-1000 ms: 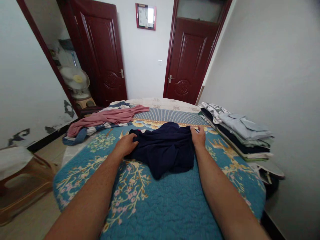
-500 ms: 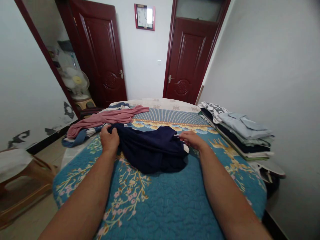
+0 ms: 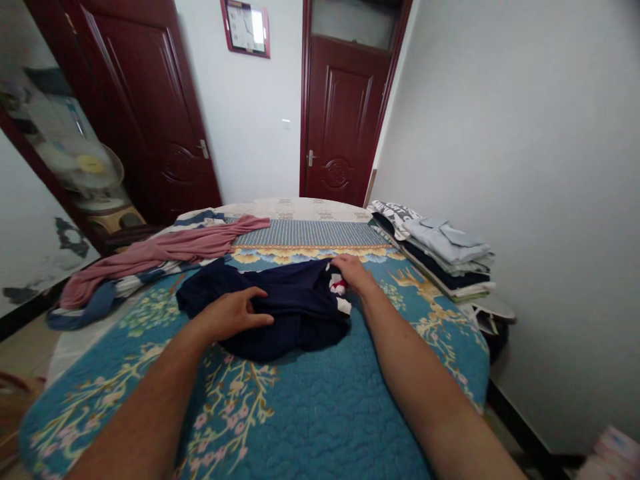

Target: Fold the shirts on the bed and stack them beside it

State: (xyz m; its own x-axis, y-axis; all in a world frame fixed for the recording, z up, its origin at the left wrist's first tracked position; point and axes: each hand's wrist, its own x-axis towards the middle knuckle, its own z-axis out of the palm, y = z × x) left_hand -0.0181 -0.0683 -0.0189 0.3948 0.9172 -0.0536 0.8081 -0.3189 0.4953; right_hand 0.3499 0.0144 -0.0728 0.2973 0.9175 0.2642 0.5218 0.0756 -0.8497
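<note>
A navy blue garment [image 3: 295,303] lies crumpled across the bed cover, its exact kind not clear from its folds. At its right end an opening shows a white and red patch, with a white tag [image 3: 344,306] just below. My right hand [image 3: 351,272] pinches the edge of that opening, fingertips partly hidden. Over the left part of the cloth hovers or rests my left hand [image 3: 240,313], thumb and fingers apart, holding nothing; whether it touches the cloth I cannot tell.
The garment lies on a teal floral quilted cover [image 3: 340,407]. A pink garment [image 3: 175,247] lies over a blue-and-white striped one [image 3: 105,303] at the left. A stack of folded clothes [image 3: 445,250] stands at the right near the wall.
My left hand has let go of the garment's left end and moved right over the cloth, fingers opened. My right hand still grips the right end. The view has turned right.
</note>
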